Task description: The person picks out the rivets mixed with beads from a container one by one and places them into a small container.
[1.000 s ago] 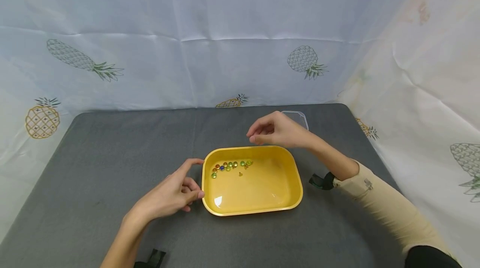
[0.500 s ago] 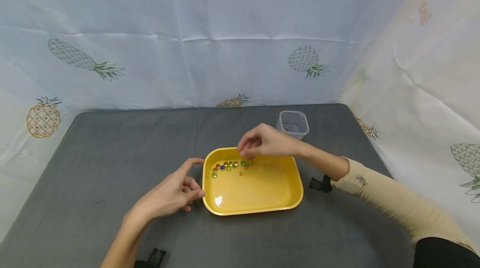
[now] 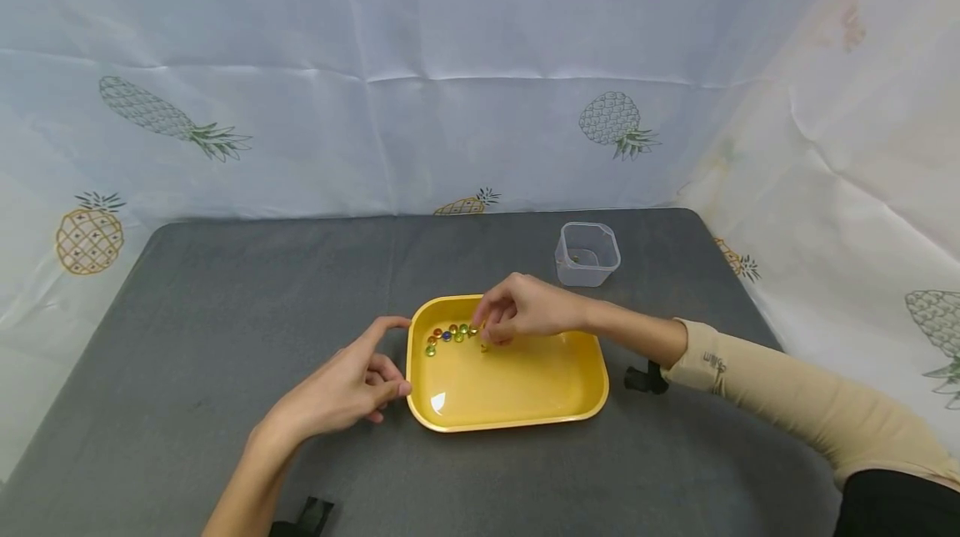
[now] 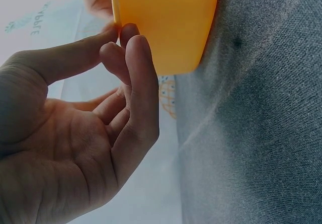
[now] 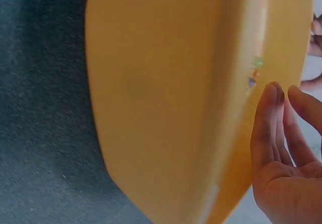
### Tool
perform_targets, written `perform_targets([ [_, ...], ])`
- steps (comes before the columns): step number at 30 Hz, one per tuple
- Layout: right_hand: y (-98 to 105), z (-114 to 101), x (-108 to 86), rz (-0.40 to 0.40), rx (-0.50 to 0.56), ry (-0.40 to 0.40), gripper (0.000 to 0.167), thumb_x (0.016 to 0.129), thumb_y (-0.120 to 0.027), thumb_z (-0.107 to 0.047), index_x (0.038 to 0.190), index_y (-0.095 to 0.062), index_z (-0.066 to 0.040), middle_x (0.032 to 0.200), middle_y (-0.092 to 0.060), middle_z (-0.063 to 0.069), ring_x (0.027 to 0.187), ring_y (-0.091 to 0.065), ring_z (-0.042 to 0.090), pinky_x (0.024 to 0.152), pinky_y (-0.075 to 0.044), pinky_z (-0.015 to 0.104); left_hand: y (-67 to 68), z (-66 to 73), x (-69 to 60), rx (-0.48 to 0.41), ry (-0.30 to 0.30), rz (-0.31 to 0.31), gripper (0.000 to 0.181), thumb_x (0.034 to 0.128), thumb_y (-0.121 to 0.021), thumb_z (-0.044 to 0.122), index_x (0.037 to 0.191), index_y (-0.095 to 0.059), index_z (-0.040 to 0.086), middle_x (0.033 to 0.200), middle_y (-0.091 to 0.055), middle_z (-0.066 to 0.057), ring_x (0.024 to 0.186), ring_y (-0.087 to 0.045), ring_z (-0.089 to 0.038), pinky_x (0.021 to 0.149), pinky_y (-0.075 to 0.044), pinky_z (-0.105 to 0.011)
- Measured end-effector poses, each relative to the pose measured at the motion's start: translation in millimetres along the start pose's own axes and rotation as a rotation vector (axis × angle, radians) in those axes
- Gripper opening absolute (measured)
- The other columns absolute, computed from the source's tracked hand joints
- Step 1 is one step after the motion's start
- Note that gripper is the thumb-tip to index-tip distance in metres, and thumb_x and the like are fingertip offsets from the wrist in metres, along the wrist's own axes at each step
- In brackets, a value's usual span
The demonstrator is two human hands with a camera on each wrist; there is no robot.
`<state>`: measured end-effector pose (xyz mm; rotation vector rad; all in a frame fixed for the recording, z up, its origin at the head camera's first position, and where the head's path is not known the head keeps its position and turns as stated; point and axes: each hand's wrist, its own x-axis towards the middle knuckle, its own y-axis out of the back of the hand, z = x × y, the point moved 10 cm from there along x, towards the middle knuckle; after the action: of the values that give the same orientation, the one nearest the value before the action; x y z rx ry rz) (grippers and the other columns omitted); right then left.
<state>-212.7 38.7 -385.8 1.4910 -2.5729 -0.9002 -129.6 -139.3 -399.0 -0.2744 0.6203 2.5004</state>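
Your left hand [image 3: 341,387], thumb and forefinger apart, touches the tray [image 3: 510,395] at nine o'clock. Your right hand [image 3: 534,306] is narrow inside, near twelve; whether it pinches something, I cannot tell. Beads [image 3: 447,336] lie toward ten. Picking seems underway; next calls for gentle pinching.

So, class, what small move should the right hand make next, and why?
Probably pinch a nearby bead: the right hand has its thumb and fingers slightly parted beside the beads in the yellow tray, whose rim the left hand touches.
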Motion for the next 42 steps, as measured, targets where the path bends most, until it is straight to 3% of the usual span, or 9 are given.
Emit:
perform_targets([
  [7, -12.1, 15.4, 1.5, -0.013, -0.009, -0.063, 0.02, 0.098, -0.076, -0.003, 0.117, -0.078, 0.003, 0.099, -0.084, 0.016, 0.082, -0.079, 0.015, 0.076, -0.066, 0.025, 0.4, 0.6, -0.1, 0.003, -0.004, 0.004, 0.074, 0.104, -0.073, 0.013, 0.164, -0.03, 0.012, 0.095, -0.076, -0.014, 0.078, -0.071, -0.027, 0.063, -0.064, -0.035],
  [12, -20.3, 20.8, 1.7, -0.022, -0.011, -0.062, 0.018, 0.098, -0.076, -0.002, 0.115, -0.077, 0.003, 0.097, -0.083, 0.015, 0.079, -0.077, 0.009, 0.074, -0.066, 0.026, 0.4, 0.0, -0.1, 0.005, -0.004, 0.007, 0.074, 0.1038, -0.073, 0.013, 0.164, -0.03, 0.012, 0.095, -0.076, -0.014, 0.078, -0.071, -0.027, 0.063, -0.064, -0.037],
  [22, -21.8, 31.7, 1.8, 0.051, -0.058, -0.066, 0.015, 0.094, -0.082, -0.005, 0.109, -0.08, -0.001, 0.087, -0.081, 0.006, 0.069, -0.071, 0.007, 0.068, -0.062, 0.021, 0.3, -0.5, 0.7, 0.007, 0.001, 0.011, 0.074, 0.1036, -0.073, 0.012, 0.164, -0.031, 0.012, 0.095, -0.076, -0.014, 0.078, -0.071, -0.027, 0.063, -0.063, -0.035],
  [42, -22.9, 27.9, 3.0, 0.081, -0.217, 0.013, 0.006, 0.094, -0.081, -0.008, 0.093, -0.081, -0.013, 0.079, -0.072, -0.005, 0.072, -0.061, -0.001, 0.07, -0.056, 0.016, 0.0, -0.7, 0.4, -0.002, -0.001, 0.007, 0.075, 0.1034, -0.073, 0.013, 0.164, -0.03, 0.011, 0.095, -0.076, -0.014, 0.079, -0.072, -0.028, 0.063, -0.063, -0.036],
])
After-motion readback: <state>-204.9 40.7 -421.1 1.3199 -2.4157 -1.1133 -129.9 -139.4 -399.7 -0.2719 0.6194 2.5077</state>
